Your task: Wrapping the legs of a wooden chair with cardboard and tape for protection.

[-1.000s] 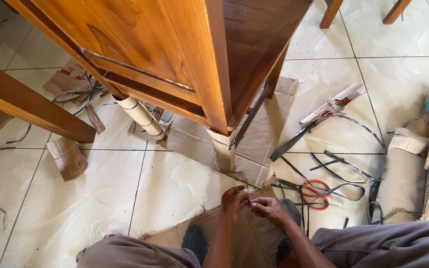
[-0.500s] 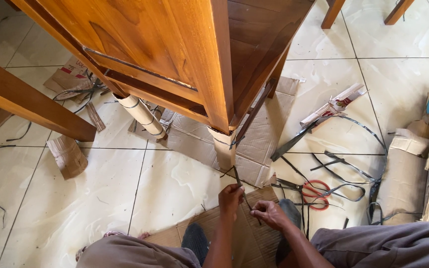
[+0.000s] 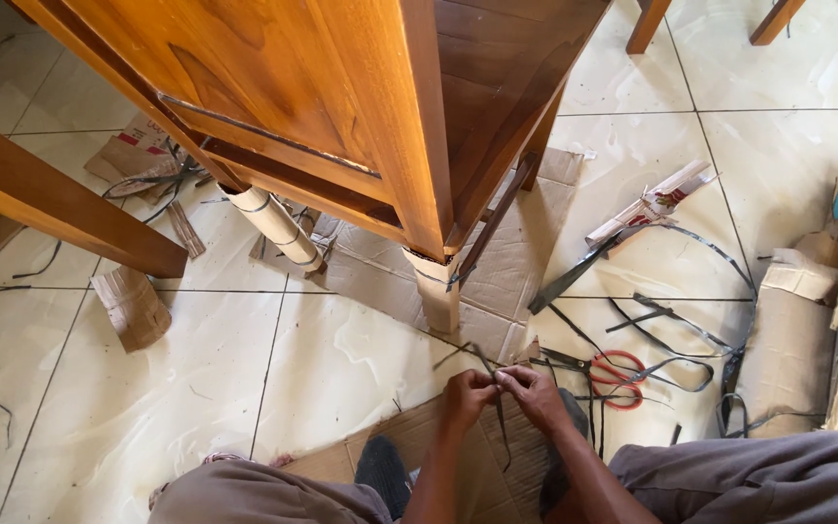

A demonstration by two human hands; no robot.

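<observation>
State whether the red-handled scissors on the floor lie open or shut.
Cannot tell: the red-handled scissors lie flat on the floor tiles, blades tangled among dark straps.

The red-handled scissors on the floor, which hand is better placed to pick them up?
The right hand, probably. The scissors lie on the floor just to its right, while the left hand sits on the far side. Both hands pinch the dark strap, so one must let go.

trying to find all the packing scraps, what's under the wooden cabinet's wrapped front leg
A flattened cardboard sheet lies on the tiled floor under the cardboard-wrapped front leg of the wooden cabinet. The cabinet body hides how far the sheet runs beneath it.
</observation>
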